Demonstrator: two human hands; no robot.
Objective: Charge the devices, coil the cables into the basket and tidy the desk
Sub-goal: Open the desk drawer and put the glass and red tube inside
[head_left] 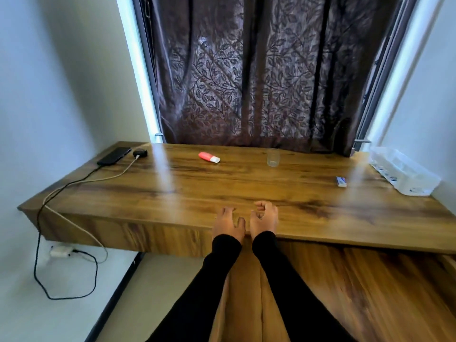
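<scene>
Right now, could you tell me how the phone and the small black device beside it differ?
The phone is a long flat slab; the device is small and roundish. A black cable leads to the phone, a white cable to the device. Both are black, lie at the desk's far left corner, and their cables hang over its left edge.

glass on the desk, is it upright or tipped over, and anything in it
Upright. The glass stands on its base on the desk, open rim facing up, near the curtain. It looks empty, though clear liquid would be hard to rule out.

One phone (114, 156), two cables (74, 180), one pink tube (209, 157), one glass (273, 157), one clear basket (404, 171), two hands (228, 224).
</scene>
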